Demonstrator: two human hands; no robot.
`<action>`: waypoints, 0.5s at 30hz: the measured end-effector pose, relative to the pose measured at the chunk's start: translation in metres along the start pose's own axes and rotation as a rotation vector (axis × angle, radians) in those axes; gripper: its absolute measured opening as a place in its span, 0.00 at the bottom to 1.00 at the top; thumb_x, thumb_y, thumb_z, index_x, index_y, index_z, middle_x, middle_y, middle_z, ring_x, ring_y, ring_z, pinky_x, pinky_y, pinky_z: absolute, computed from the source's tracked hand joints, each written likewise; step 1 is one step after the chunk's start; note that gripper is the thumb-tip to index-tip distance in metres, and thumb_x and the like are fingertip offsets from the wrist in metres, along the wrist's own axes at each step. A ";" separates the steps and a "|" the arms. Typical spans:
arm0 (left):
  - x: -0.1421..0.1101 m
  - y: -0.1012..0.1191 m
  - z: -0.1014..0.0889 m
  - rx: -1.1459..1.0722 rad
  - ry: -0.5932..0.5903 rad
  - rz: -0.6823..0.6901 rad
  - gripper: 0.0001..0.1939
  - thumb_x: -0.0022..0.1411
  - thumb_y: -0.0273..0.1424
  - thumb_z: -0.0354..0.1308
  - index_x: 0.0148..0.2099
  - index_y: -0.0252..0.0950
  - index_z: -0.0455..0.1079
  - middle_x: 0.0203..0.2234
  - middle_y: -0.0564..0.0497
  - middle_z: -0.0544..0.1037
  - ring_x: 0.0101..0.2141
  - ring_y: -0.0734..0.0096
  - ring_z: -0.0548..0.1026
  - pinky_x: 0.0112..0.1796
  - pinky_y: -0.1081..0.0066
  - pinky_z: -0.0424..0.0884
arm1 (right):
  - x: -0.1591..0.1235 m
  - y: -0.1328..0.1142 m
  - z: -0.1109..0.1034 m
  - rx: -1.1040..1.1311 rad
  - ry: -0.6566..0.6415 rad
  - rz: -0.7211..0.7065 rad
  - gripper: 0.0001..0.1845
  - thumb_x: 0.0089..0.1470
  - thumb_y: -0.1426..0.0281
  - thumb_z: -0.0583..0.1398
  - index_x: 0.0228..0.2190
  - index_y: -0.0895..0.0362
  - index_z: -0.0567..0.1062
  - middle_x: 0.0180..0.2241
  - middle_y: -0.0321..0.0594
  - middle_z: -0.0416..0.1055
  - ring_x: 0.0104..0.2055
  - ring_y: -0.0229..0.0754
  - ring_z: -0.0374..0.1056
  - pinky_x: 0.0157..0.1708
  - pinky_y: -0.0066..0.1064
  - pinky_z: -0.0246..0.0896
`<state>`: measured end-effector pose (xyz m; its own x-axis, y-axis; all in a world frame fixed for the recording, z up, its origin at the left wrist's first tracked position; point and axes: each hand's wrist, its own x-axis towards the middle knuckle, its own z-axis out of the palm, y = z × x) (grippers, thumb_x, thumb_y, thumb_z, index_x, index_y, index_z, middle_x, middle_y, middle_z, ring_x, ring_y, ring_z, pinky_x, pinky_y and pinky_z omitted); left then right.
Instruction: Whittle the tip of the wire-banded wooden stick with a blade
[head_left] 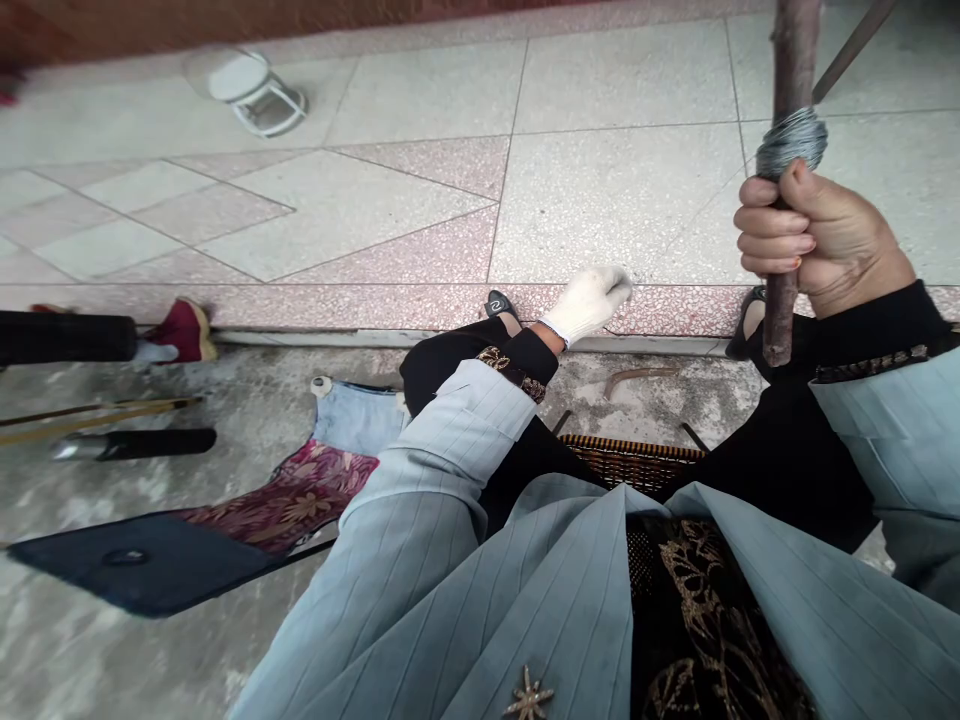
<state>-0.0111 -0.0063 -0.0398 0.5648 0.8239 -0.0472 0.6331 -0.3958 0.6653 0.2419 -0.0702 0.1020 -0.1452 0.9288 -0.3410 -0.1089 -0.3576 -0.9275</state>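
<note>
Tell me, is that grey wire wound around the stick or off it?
Wound around it: the wire forms a thick coil about the stick, beside the bare right hand.

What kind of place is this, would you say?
Probably a porch or walkway beside a yard, likely outdoors: a tiled floor ends along a low edge, rough concrete ground lies beyond, and a white stool stands on the tiles.

a person wears a pale blue pinstriped jacket (pixel 420 560) with turned-back cuffs (pixel 499 395) and a star-shaped brooch (pixel 529 692), over a black top (pixel 697 600) traced in gold leaf patterns. black undersleeves (pixel 536 350) carry gold-patterned trim. a white glove (pixel 587 308) covers the left hand (pixel 589 303); the right hand (pixel 844 235) is bare. black trousers (pixel 795 460) and dark shoes (pixel 499 302), one bearing a pale emblem, show below.
</note>
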 end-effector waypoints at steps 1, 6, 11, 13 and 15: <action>0.001 -0.004 0.002 0.028 -0.017 -0.014 0.16 0.73 0.32 0.54 0.44 0.33 0.83 0.35 0.44 0.85 0.37 0.62 0.78 0.40 0.64 0.66 | -0.001 -0.002 -0.004 0.012 0.039 -0.016 0.25 0.82 0.63 0.56 0.28 0.52 0.64 0.23 0.23 0.40 0.24 0.34 0.26 0.23 0.31 0.34; -0.001 -0.019 0.005 0.059 -0.067 -0.018 0.14 0.71 0.31 0.54 0.44 0.34 0.82 0.36 0.45 0.85 0.38 0.62 0.79 0.42 0.65 0.68 | 0.004 -0.005 -0.026 -0.017 0.131 -0.013 0.23 0.83 0.64 0.55 0.31 0.53 0.70 0.26 0.25 0.45 0.25 0.35 0.31 0.25 0.33 0.39; -0.019 -0.005 -0.006 -0.154 -0.188 0.110 0.11 0.69 0.29 0.55 0.43 0.37 0.81 0.36 0.50 0.84 0.37 0.68 0.79 0.42 0.69 0.71 | 0.018 0.004 -0.048 -0.030 0.280 0.022 0.24 0.84 0.64 0.48 0.34 0.56 0.72 0.29 0.31 0.55 0.26 0.33 0.44 0.30 0.31 0.51; -0.028 0.011 -0.014 -0.226 -0.251 0.152 0.10 0.67 0.28 0.56 0.42 0.37 0.80 0.35 0.52 0.83 0.36 0.71 0.78 0.40 0.70 0.71 | 0.028 0.013 -0.055 -0.270 0.382 0.044 0.21 0.82 0.68 0.48 0.35 0.55 0.71 0.29 0.35 0.60 0.28 0.35 0.54 0.35 0.32 0.57; -0.034 0.029 -0.022 -0.302 -0.312 0.161 0.10 0.70 0.31 0.56 0.43 0.38 0.80 0.35 0.53 0.82 0.32 0.73 0.77 0.37 0.71 0.71 | 0.038 0.027 -0.058 -0.814 0.507 0.046 0.16 0.78 0.68 0.57 0.33 0.52 0.68 0.29 0.39 0.65 0.34 0.42 0.64 0.41 0.37 0.63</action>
<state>-0.0241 -0.0369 -0.0026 0.8049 0.5817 -0.1172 0.3680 -0.3343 0.8677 0.2900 -0.0388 0.0546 0.3309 0.9156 -0.2283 0.6303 -0.3945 -0.6687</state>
